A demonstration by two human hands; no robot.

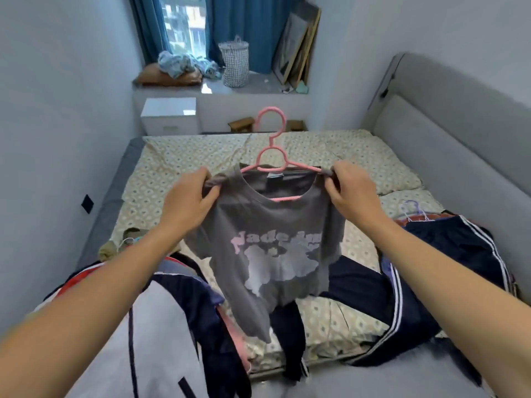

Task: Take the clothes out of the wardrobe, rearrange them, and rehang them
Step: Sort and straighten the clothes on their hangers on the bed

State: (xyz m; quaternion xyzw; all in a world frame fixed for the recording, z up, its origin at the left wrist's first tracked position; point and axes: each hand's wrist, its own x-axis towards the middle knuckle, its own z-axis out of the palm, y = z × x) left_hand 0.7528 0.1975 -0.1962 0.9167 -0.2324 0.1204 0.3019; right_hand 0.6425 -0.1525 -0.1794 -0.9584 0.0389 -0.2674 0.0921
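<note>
A grey T-shirt (270,254) with pale pink lettering hangs in the air above the bed, on a pink hanger (271,139) whose hook points up. My left hand (188,201) grips the shirt's left shoulder, bunching the cloth. My right hand (349,189) pinches the right shoulder together with the hanger's arm end. The hanger's lower bar shows through the neck opening.
Under the shirt lies a bed (359,156) with a patterned sheet. Dark navy striped clothes (448,254) and pale hangers (413,211) lie at the right; a white and navy garment (155,326) lies at the left. A laundry basket (235,64) stands on the window ledge, a white nightstand (169,116) beyond the bed.
</note>
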